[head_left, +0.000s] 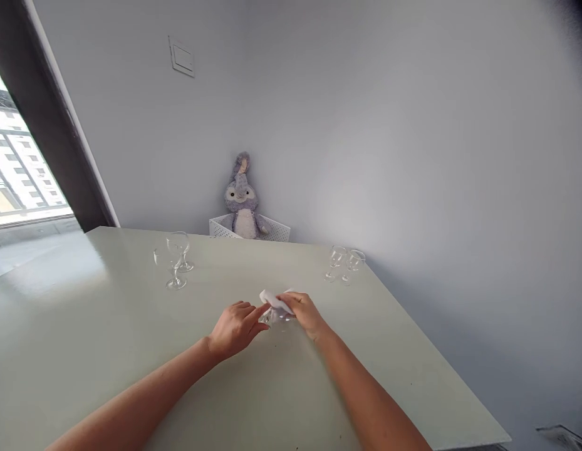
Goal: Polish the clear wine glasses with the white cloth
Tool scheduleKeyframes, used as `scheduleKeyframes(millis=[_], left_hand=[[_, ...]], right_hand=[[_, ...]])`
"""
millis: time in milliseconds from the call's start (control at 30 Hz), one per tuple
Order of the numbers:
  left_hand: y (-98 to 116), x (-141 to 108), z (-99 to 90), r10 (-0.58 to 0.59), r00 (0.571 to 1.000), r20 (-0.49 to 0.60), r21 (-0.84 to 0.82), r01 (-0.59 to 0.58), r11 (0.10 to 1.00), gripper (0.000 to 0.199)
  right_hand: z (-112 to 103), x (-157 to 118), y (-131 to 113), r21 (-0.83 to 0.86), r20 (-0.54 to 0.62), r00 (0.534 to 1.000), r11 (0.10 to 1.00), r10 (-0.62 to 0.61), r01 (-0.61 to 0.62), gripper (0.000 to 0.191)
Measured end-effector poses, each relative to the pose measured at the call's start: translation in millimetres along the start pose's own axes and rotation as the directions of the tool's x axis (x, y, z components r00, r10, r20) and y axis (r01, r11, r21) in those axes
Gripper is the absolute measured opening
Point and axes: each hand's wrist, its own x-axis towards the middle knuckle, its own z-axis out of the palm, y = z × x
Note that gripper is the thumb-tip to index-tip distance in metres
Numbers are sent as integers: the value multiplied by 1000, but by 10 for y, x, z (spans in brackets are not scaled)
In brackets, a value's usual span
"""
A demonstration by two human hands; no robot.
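Around the middle of the table, my right hand (304,313) is closed on a white cloth (274,300), pressing it to a small clear glass (282,318). My left hand (238,326) grips the same glass from the left side, thumb and forefinger around it. Cloth and fingers cover most of the glass, so its full shape is hidden. It is low over the tabletop; whether it touches the surface I cannot tell.
Two stemmed glasses (176,283) stand at the back left of the pale table (131,351). Two smaller stemmed glasses (337,257) stand near the right edge. Behind the table, a plush rabbit (245,222) sits in a white perforated basket (281,232) by the wall.
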Motion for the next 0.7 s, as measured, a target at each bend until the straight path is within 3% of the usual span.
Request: scheduleKeyframes(millis=[33,100,200,300,400,567,633,700], left_hand=[[10,-2,15,-37,999,-9,-19,37,999,32],[19,-2,41,-152,988,-41,-71,149,986,35],[15,4,62,-319,943,-90,-134,306,943,37],[33,14,79,-455,884,-107,-194,430,882,40],[109,27,109,-543,829,-136,-266,497,826,41],[280,32,146,-572,804,-163,-287,516,807,48],[304,35,135,-605,790,-102,-344,543,766,46],[288,54,103,-642,765,46,-525,565,636,45]], right_hand=[[-25,16,24,182,18,996,979,92,-93,32],[-18,31,61,483,51,981,855,190,-190,33],[125,17,71,698,53,981,695,186,-170,35],[348,-34,68,747,31,995,659,94,-86,40],[562,-114,105,714,-6,1000,700,31,-17,41],[740,-195,162,624,-49,998,780,-25,50,38],[719,-184,148,611,-46,999,790,-17,41,37],[654,-163,121,617,-27,1000,787,3,14,38]])
